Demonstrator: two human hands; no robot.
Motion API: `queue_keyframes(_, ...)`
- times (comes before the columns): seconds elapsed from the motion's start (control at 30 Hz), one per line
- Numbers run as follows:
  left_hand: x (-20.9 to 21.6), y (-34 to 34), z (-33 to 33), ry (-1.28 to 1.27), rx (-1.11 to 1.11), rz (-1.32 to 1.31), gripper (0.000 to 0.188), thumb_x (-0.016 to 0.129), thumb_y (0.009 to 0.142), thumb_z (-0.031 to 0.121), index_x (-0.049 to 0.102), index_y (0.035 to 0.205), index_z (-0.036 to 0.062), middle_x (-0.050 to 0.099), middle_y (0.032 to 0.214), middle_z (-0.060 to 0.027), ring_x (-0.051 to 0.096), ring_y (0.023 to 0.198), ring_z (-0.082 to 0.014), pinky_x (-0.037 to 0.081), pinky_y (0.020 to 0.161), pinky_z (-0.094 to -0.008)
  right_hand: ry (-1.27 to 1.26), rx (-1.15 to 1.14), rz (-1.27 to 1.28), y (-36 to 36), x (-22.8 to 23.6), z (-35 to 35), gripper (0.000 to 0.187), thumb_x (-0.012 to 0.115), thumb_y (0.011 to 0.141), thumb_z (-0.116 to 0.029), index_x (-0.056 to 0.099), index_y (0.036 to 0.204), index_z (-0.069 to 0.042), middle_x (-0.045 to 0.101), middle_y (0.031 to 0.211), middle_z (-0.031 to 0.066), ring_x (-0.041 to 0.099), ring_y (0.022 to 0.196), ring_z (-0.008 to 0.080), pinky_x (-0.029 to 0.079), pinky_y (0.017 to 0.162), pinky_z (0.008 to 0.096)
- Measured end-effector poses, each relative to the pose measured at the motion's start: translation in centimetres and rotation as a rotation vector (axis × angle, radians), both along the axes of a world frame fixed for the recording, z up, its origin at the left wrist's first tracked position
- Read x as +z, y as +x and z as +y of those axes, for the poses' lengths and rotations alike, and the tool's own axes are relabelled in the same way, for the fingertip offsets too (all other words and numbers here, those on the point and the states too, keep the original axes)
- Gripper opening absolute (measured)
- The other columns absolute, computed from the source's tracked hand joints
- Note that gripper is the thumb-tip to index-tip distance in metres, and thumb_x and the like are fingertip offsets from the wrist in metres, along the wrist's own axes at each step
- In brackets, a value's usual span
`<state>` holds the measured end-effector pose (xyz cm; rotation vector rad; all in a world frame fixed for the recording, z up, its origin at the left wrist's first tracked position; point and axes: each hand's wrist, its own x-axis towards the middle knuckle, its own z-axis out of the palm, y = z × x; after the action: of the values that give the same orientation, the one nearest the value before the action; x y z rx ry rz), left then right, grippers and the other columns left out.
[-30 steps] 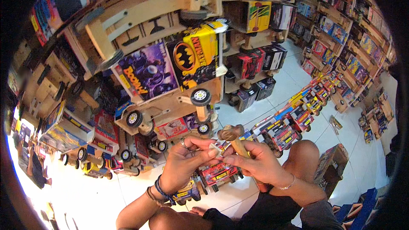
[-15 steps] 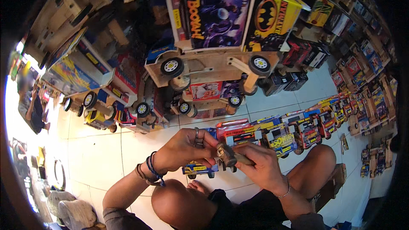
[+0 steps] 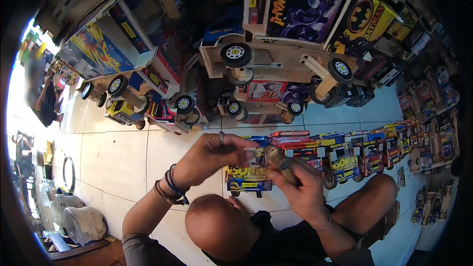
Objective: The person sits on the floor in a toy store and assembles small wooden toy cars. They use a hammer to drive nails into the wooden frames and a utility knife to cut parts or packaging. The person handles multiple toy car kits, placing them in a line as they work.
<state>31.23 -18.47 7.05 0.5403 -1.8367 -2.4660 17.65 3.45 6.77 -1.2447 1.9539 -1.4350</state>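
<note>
My right hand (image 3: pixel 304 187) is wrapped round the handle of a hammer (image 3: pixel 277 158), whose worn, rounded head points up and left. A short gap from that head, my left hand (image 3: pixel 207 155) has its thumb and fingers drawn together, with cords round the wrist. A small pale bit shows at those blurred fingertips; its kind is not clear. Beneath both hands stands a blue and yellow toy truck (image 3: pixel 249 173) on the tiled floor. Just beyond the hammer is a red toy truck (image 3: pixel 298 147), partly covered by it.
Small toy trucks (image 3: pixel 342 162) line up to the right. Larger wooden toy trucks (image 3: pixel 261 64) with black wheels are stacked ahead; another stack (image 3: pixel 133 54) is at left. Far left, a person (image 3: pixel 44 96) sits near the bright opening. Grey rounded lumps (image 3: pixel 81 216) lie lower left.
My left fingers have come away from the hammer head, leaving a gap. The hammer and right hand have shifted slightly right, and the whole view has swung left.
</note>
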Motion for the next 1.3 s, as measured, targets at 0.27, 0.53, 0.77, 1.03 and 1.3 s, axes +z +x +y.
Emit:
queue_keyframes(0.27, -2.6, 2.7, -1.8, -0.145, 0.005, -0.090, 0.031, 0.069, 0.097, 0.011, 0.067, 0.126, -0.0009, 0.074, 0.099, -0.0067, 0.068, 0.090, -0.0102, 0.056, 0.085, -0.0261, -0.042, -0.030, -0.690, 5.7, -3.6, 6.1, 0.039, 0.042, 0.110, -0.030, 0.047, 0.135, 0.000, 0.046, 0.067, -0.0016, 0.043, 0.054, 0.0058, 0.040, 0.053, 0.0234)
queue_keyframes(0.53, -4.9, 3.2, -1.3, -0.050, 0.091, -0.123, 0.026, 0.073, 0.095, 0.012, 0.067, 0.115, -0.0039, 0.072, 0.099, -0.0064, 0.068, 0.089, -0.0113, 0.056, 0.084, -0.0263, -0.079, -0.204, -0.892, 9.1, -7.8, 11.1, 0.030, 0.045, 0.109, -0.028, 0.046, 0.126, -0.003, 0.051, 0.081, 0.0037, 0.049, 0.061, 0.0082, 0.047, 0.055, 0.0279)
queue_keyframes(0.77, -5.1, 3.2, -1.1, -0.065, 0.097, -0.154, 0.027, 0.073, 0.095, 0.012, 0.067, 0.115, -0.0044, 0.072, 0.100, -0.0053, 0.067, 0.088, -0.0100, 0.055, 0.082, -0.0253, 0.332, 0.058, -0.974, 10.0, -8.3, 14.6, 0.031, 0.061, 0.104, -0.017, 0.047, 0.129, -0.003, 0.060, 0.097, 0.0069, 0.062, 0.085, 0.0117, 0.052, 0.074, 0.0265)
queue_keyframes(1.03, -5.0, 3.1, -0.7, -0.104, 0.170, -0.127, 0.022, 0.077, 0.091, 0.010, 0.072, 0.108, -0.0026, 0.072, 0.092, -0.0050, 0.063, 0.081, -0.0100, 0.053, 0.077, -0.0262, 0.539, 0.091, -0.832, 9.9, -7.7, 15.8, 0.040, 0.057, 0.105, -0.015, 0.045, 0.141, -0.003, 0.061, 0.101, 0.0050, 0.058, 0.087, 0.0118, 0.048, 0.078, 0.0279)
queue_keyframes(1.3, -5.0, 3.0, -0.7, -0.138, 0.165, -0.137, 0.022, 0.077, 0.091, 0.010, 0.073, 0.110, -0.0016, 0.073, 0.094, -0.0054, 0.063, 0.084, -0.0097, 0.052, 0.079, -0.0258, 0.449, 0.103, -0.261, 7.1, -6.4, 15.9, 0.055, 0.071, 0.096, -0.019, 0.049, 0.142, 0.000, 0.063, 0.127, 0.0238, 0.065, 0.115, 0.0341, 0.053, 0.095, 0.0439)
